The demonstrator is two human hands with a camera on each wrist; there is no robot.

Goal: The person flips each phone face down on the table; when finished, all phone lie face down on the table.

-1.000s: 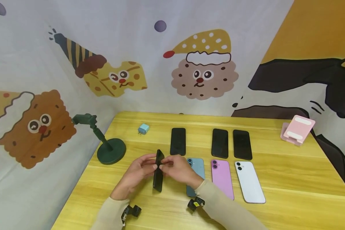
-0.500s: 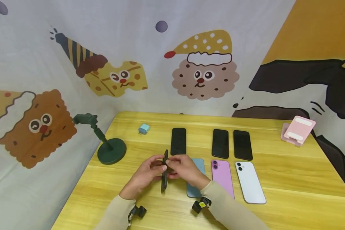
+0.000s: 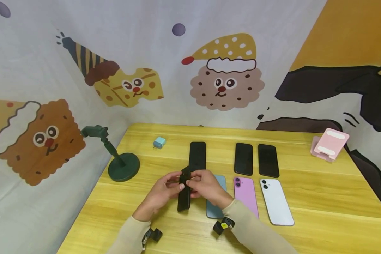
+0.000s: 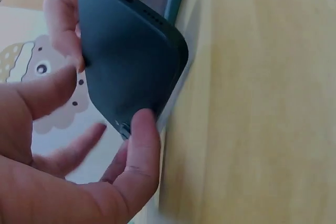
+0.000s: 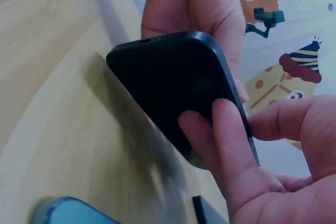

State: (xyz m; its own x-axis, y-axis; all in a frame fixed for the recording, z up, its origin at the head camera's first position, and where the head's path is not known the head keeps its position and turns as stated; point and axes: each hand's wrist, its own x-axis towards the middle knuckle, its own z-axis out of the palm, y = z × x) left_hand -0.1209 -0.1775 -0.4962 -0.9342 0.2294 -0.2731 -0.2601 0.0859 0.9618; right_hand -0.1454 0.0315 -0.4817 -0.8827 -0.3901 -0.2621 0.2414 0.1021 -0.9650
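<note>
Head view is showing both hands, left hand (image 3: 162, 192) and right hand (image 3: 206, 187), pinching the slim black slab-shaped phone (image 3: 184, 193) by its long edges, tilted above the desk (image 3: 320, 197) toward its near-left edge; it is looking stiff, light, slippery and fragile.

A yellow wooden table (image 3: 320, 197) is standing against white cloth walls (image 3: 139, 42) that are showing cartoon cookie faces in party hats. An orange and black patch is covering the right side. Even light is falling everywhere.
</note>
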